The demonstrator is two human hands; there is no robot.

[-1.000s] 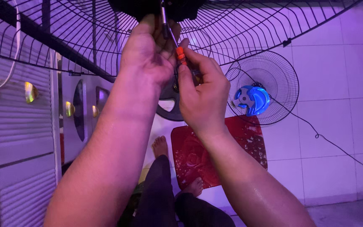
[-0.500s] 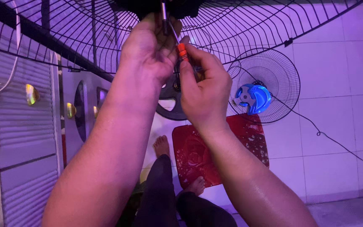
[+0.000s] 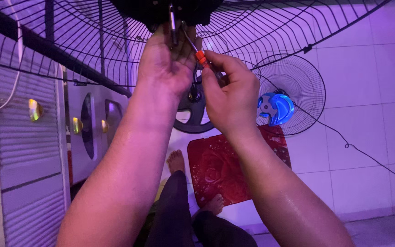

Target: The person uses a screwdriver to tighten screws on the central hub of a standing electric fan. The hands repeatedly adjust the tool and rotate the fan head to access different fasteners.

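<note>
A large black wire fan guard (image 3: 252, 27) fills the top of the head view, with a dark motor housing (image 3: 161, 9) and its metal shaft (image 3: 173, 23) at the centre. My left hand (image 3: 165, 68) is raised against the underside of the housing, fingers curled around the shaft area. My right hand (image 3: 229, 96) grips a screwdriver with an orange collar (image 3: 200, 57); its thin metal tip angles up toward the housing beside my left fingers.
A second, smaller fan guard with a blue blade hub (image 3: 276, 109) lies on the white tiled floor at right, a black cable (image 3: 357, 151) trailing from it. A red patterned mat (image 3: 225, 169) sits below, by my bare feet (image 3: 176, 161). Metal shutters and cabinets (image 3: 24, 151) stand left.
Both hands have stayed at the fan's motor housing; the screwdriver has shifted only slightly in my right hand. The view has barely moved.
</note>
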